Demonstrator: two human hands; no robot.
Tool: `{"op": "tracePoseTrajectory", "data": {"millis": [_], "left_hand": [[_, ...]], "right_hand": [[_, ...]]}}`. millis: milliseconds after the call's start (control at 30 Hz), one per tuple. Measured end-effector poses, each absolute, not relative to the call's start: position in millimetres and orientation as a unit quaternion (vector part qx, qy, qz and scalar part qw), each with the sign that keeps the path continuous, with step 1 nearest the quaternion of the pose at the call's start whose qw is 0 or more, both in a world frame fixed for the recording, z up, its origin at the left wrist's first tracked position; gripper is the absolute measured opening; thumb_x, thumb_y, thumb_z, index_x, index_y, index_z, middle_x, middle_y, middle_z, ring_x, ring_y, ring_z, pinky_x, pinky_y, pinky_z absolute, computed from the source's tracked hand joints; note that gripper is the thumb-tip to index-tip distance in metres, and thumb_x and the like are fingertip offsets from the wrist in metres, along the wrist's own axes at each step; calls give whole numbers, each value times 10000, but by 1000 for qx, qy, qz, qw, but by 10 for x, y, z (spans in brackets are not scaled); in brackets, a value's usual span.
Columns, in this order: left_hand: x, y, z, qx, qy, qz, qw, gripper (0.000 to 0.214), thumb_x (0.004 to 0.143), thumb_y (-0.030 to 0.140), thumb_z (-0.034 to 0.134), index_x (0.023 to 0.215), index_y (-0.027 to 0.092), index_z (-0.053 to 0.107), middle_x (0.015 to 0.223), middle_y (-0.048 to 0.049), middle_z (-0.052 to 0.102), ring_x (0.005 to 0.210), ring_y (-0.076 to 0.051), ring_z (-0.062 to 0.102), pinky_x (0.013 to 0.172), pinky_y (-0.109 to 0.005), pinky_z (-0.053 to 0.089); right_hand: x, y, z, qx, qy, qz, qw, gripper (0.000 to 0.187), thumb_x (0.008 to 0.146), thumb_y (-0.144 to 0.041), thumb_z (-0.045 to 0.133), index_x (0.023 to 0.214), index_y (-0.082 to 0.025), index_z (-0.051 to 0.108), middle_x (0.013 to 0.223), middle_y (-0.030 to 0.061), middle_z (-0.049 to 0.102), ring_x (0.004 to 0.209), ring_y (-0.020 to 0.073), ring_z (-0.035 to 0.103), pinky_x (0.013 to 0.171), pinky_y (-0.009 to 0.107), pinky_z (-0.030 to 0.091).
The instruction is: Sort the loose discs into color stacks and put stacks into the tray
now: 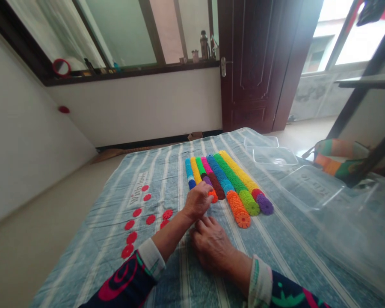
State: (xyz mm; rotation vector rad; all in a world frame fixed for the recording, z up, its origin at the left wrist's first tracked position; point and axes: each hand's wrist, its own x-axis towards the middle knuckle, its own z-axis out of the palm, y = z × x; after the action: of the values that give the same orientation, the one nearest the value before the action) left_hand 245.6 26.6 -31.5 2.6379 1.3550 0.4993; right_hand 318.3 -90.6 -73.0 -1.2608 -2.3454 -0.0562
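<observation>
We see a bank of long rods of stacked, toothed plastic discs (224, 184) lying side by side at the centre of the frame, in blue, yellow, green, pink, brown, orange and purple. These rods appear assembled, while nine loose red plastic discs (137, 222) remain unstacked on the cloth to their left. The person's left hand (197, 201) is at the near end of the shorter rods, its fingers closed together against an orange disc end; we cannot tell whether they grip it. The right hand (211, 246) lies palm down just below, its fingers lightly curved and apparently holding nothing. The surface is a pale blue striped cloth (99, 239). Clear rectangular plastic boxes (311, 188) stand at the right of the frame, and a multicoloured striped bag (336, 158) lies beyond them. In the background, we note a dark wooden door (253, 64) at upper centre, a white wall (131, 107) at upper left, and a metal bottle (204, 45) on a window ledge.
</observation>
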Motion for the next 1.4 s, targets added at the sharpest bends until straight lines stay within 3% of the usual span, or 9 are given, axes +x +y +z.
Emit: {"op": "tracePoseTrajectory", "data": {"millis": [133, 400, 667, 933, 1267, 1400], "left_hand": [[2389, 210, -319, 874, 458, 151, 58, 57, 820, 156, 621, 803, 178, 671, 829, -47, 668, 797, -189, 625, 727, -276, 465], [1833, 76, -236, 851, 489, 184, 60, 147, 873, 184, 548, 776, 189, 658, 827, -55, 690, 794, -182, 634, 746, -272, 452], [760, -20, -110, 755, 612, 232, 38, 181, 801, 190, 505, 643, 203, 591, 675, -6, 638, 682, -163, 600, 695, -260, 438], [303, -258, -136, 688, 678, 217, 144, 182, 730, 298, 522, 648, 199, 651, 592, 18, 622, 603, -166, 574, 617, -274, 423], [148, -484, 213, 715, 631, 102, 282, 90, 592, 264, 585, 530, 199, 571, 525, 53, 493, 548, -127, 458, 523, -239, 326], [348, -545, 159, 737, 604, 42, 300, 41, 563, 224, 626, 549, 205, 592, 540, 46, 518, 553, -134, 474, 508, -244, 304]], "right_hand": [[3181, -913, -749, -460, -856, -21, 237, 110, 888, -190, 549, 896, -157, 654, 971, 109, 633, 921, 273, 532, 759, 404, 421], [3182, -964, -742, -459, -855, -4, 240, 85, 906, -155, 554, 869, -183, 625, 907, 68, 611, 887, 245, 515, 761, 382, 404], [3204, -1001, -762, -462, -853, 7, 244, 81, 903, -132, 603, 854, -194, 621, 934, 62, 610, 928, 237, 512, 819, 358, 398], [3247, -1029, -813, -450, -854, 10, 263, 107, 904, -107, 571, 908, -196, 631, 1001, 71, 620, 1019, 237, 542, 899, 360, 425], [3291, -1048, -910, -439, -854, -19, 278, 157, 911, -120, 523, 976, -195, 645, 1084, 99, 643, 1089, 259, 575, 944, 392, 466], [3301, -1053, -920, -438, -854, -21, 280, 173, 919, -126, 506, 996, -195, 645, 1101, 105, 644, 1115, 268, 571, 952, 407, 470]]}}
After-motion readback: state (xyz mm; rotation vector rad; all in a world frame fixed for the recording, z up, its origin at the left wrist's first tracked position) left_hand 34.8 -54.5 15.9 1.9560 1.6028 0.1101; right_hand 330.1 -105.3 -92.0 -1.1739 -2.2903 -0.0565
